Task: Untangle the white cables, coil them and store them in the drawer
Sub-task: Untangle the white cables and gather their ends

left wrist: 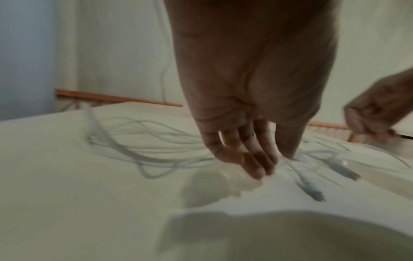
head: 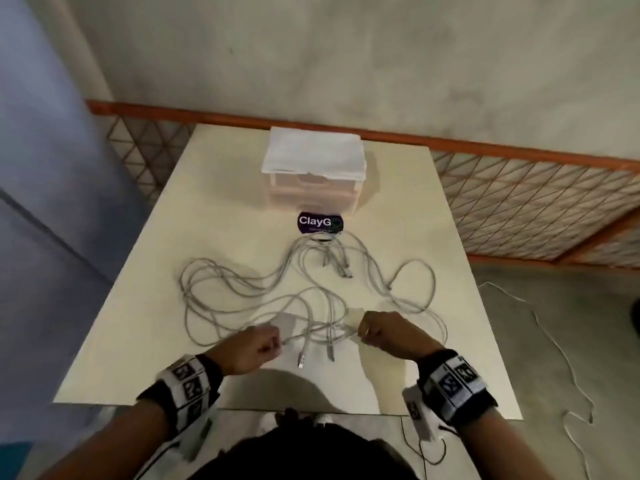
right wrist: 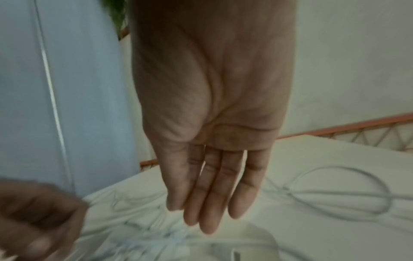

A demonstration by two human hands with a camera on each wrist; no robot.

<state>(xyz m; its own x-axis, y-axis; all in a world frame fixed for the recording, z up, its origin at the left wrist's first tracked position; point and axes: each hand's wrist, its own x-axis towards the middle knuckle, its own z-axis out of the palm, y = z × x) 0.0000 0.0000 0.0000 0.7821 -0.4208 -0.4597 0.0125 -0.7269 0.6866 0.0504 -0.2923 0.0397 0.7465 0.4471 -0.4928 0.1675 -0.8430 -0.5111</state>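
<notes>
Nothing's been coiled or stored yet: cables are sprawled tangled beyond both hands, drawer closed farther off. Left hand and right hand are each pinched on a strand, though wrist views are too blurred to confirm.

We see the white cables spread in a loose tangle across the middle of the head view, lying flat on the pale table. Long loops sweep out to the left and right of centre, and several strands cross one another in a knot low in the frame. A few loose ends with plugs point toward the bottom edge, and another cluster of plugs sits just above centre. The drawer unit, a small translucent plastic box with stacked drawers, stands upright in the upper middle of the frame, its drawers pushed in, well apart from the tangle.
</notes>
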